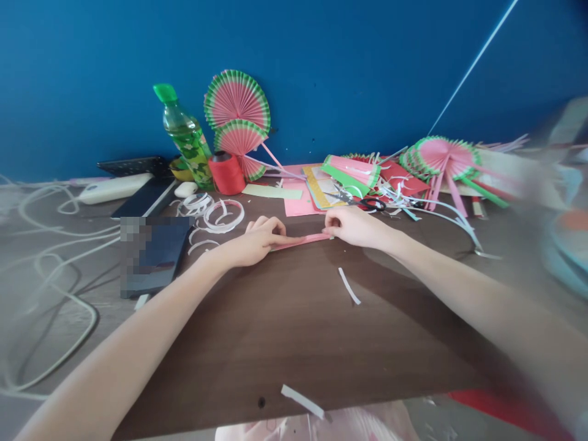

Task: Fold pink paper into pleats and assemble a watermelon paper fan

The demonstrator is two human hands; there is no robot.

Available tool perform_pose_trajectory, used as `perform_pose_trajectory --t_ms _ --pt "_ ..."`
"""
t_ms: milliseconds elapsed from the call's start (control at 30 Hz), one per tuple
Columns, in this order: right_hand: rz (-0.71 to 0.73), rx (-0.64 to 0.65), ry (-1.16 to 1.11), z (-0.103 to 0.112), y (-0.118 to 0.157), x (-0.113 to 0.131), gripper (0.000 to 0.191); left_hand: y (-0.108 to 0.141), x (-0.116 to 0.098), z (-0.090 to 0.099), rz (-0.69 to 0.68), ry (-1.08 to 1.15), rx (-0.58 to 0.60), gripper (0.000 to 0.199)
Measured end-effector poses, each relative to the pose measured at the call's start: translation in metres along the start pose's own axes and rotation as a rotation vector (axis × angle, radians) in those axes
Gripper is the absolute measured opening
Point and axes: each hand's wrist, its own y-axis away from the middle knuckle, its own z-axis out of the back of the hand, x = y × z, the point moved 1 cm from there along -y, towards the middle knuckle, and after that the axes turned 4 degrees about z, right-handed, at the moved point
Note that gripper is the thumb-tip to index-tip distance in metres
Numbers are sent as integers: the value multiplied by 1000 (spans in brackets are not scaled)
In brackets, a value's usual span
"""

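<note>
A narrow pink folded paper strip (309, 239) lies on the dark table between my two hands, slightly tilted up to the right. My left hand (260, 240) holds its left part down, the index finger stretched along the paper and the thumb bent above it. My right hand (349, 225) pinches the right end between thumb and fingers, the other fingers curled in. Just behind that hand lie scissors with black handles (373, 204). Rolls of white tape (223, 215) and curled strips sit behind and left of my left hand.
Pleated watermelon-coloured paper fans (237, 103) lean on the blue wall; more fans (441, 158) are stacked at the right. A green bottle (186, 144) and a red thread spool (227, 173) stand at the back. A dark phone (158, 257) and white cables (76, 294) occupy the left.
</note>
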Motion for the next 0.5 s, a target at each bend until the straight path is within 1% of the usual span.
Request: perform_pose_trajectory --t_ms 167,333,467,500 --pt "30 -20 13 -3 2 -10 17 1 -2 2 16 -31 5 55" --pt "163 -70 -18 -7 2 -16 16 3 -3 5 14 5 41 54" --pt "263 -108 -52 -8 4 -13 5 4 -3 5 4 14 39 48" --pt "291 -107 -52 -8 4 -12 10 4 -3 5 5 13 33 47"
